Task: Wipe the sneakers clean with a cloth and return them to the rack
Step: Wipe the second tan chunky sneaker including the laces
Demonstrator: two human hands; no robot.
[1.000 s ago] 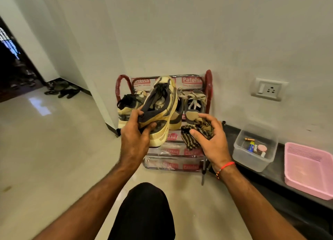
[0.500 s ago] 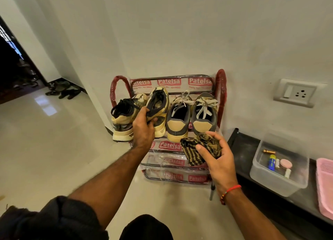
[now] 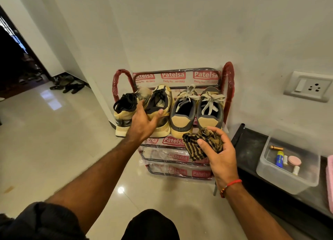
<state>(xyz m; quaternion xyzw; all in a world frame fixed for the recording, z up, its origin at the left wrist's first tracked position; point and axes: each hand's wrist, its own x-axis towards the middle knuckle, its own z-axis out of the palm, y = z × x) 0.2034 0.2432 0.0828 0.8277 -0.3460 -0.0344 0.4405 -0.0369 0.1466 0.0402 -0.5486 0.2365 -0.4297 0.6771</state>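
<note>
Released since half a second ago, the yellow sneaker with black laces [image 3: 159, 109] now stands heel-out on the top shelf of the rack [image 3: 176, 72], and the left hand [image 3: 144, 121] has loosened off it, fingers spread open, thumb just touching the heel collar. Left of that hand sits its partner, the other yellow sneaker [image 3: 124, 111], at the shelf's left end, hanging over the edge. To the right stand two grey-and-tan sneakers with pale laces [image 3: 197, 111], side by side, heels toward the camera. Below them, in front of the lower shelves, the right hand [image 3: 219, 153] is curled around the bunched striped cloth [image 3: 200, 144]. Farther right, a clear plastic box [image 3: 286, 164] rests on a dark ledge [image 3: 250, 146].
</note>
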